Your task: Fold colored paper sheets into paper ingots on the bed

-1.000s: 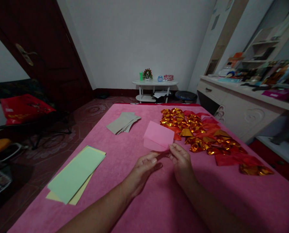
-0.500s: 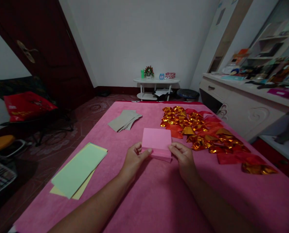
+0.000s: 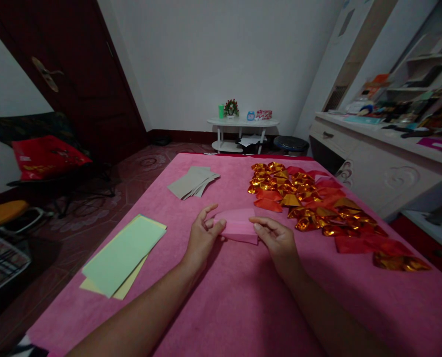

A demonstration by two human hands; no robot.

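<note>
Between my two hands is a sheet of pink paper (image 3: 239,230), partly folded, with crease lines running across it. My left hand (image 3: 204,233) pinches its left edge, thumb on top and the forefinger raised away. On the other side, my right hand (image 3: 275,237) grips the right edge between thumb and fingers. The paper is held just over the pink cloth (image 3: 213,307) that covers the table. Its far part bends backward and looks blurred.
Green and yellow paper sheets (image 3: 126,255) lie at the left, grey paper pieces (image 3: 194,182) farther back. Several shiny gold and red folded paper pieces (image 3: 303,198) cover the right side. Beyond stands a small white table (image 3: 243,122); a cluttered dresser (image 3: 377,148) is at the right.
The far panel of the pink paper, which stood up flat and square, has curved over and now looks lower. My left forefinger has lifted. The view has shifted slightly.
</note>
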